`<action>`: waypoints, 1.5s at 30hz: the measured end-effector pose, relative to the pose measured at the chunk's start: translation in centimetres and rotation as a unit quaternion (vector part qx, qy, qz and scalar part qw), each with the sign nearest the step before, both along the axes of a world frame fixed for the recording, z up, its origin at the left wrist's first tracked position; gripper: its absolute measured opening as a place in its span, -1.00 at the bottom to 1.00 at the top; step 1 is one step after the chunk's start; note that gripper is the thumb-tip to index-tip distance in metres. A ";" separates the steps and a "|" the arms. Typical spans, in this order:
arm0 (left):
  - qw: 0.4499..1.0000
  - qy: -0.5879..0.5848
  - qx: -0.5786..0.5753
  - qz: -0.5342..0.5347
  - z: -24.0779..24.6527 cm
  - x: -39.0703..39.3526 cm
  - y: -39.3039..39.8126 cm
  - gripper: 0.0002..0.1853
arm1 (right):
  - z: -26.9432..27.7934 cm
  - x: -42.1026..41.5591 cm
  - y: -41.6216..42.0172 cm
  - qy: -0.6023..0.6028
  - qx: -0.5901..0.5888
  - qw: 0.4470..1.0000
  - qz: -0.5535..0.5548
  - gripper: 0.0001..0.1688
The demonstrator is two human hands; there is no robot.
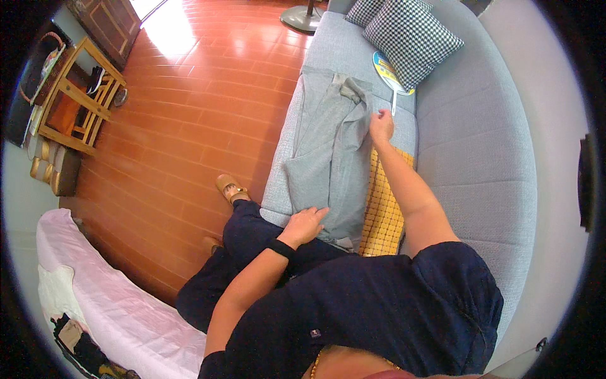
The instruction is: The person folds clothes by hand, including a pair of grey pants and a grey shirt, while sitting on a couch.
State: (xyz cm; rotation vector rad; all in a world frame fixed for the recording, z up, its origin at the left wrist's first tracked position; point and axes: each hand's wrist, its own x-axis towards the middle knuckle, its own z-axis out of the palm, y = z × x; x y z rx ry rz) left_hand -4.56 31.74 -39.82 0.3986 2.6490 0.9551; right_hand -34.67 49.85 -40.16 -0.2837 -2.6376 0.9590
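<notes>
A grey cloth garment (317, 156), which looks like trousers, lies stretched lengthwise on the seat of a grey sofa, with a bunched, ribbed part at its far end. My left hand (303, 226), with a black band at the wrist, rests palm down on the near left part of the cloth, fingers apart. At the garment's far right edge, my right hand (381, 127) has its fingers curled on the cloth; the fingertips are partly hidden. Just beyond this hand is the white handle of a round fan (386, 71).
A yellow tiled seat mat (386, 208) lies partly under the garment, beside the sofa backrest (478, 142). Houndstooth cushions (409, 45) lie at the far end. A stand base (300, 20) is on the tiled floor, a wooden rack (78, 99) far left, pink cloth (123, 303) near left.
</notes>
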 end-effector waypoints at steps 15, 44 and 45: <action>1.000 -0.015 0.021 0.018 -0.2 -0.1 -0.3 -0.50 | 6.0 -11.2 -7.0 -0.130 -0.030 0.981 0.139 -0.72; 0.904 0.088 0.118 0.402 -4.0 -7.7 -7.7 -0.82 | -3.5 -6.1 -1.6 -0.020 -0.007 0.998 0.054 -0.53; 0.880 0.071 0.169 0.438 -4.7 -7.4 -8.4 -0.83 | -3.8 -6.1 -1.5 -0.012 0.002 0.999 0.046 -0.54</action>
